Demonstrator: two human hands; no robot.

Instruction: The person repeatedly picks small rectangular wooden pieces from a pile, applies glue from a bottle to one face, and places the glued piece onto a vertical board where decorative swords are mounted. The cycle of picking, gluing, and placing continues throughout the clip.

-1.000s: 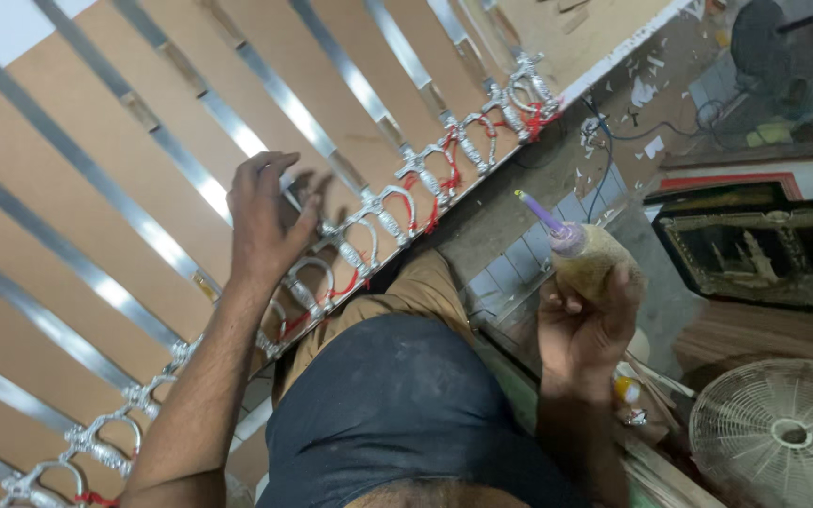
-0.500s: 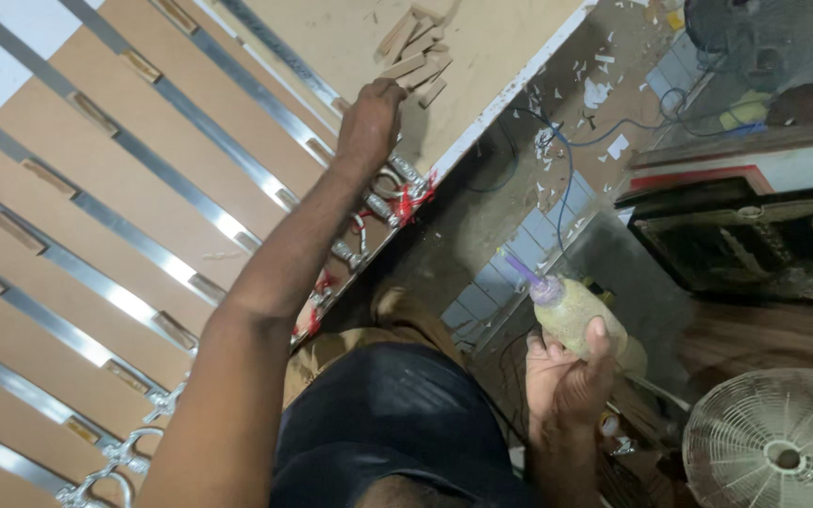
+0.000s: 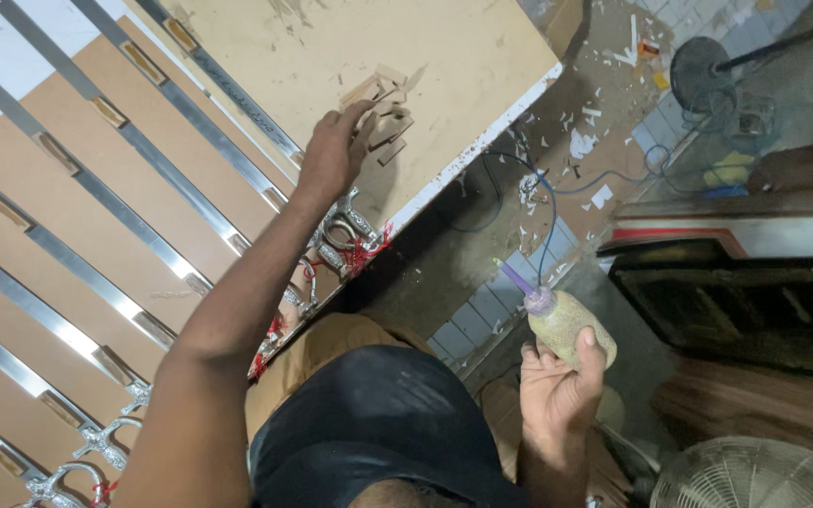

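Across the left of the view ran the desk (image 3: 482,56), a broad tan board with a white chipped edge, and beside it a slatted panel (image 3: 77,216) of brown strips and bright metal rails, rigid and far too large for one hand. Along the panel's near edge sat a row of metal clamps (image 3: 336,240) with red tips; they looked hard and heavy for their size. Below, the tiled floor (image 3: 482,310) was littered with white scraps, a blue cable (image 3: 548,202) trailing over it, with a fan grille (image 3: 755,475) at the lower right and a dark fan base (image 3: 703,71) at the upper right. No package, label or sign could be made out; the scraps were too small to tell apart. The right hand (image 3: 557,390) was closed around the lower part of a squeeze bottle (image 3: 571,325), yellowish and speckled, with a purple nozzle pointing up and left, held over the floor well apart from the desk. It seemed light and soft-walled, likely to yield under pressure, so a grip round the belly suited it. The left hand (image 3: 331,150) reached onto the desk with fingers curled narrowly over a small heap of wooden pieces (image 3: 383,108); whether it gripped one I could not tell. These looked light, stiff and thin, best pinched by their edges.
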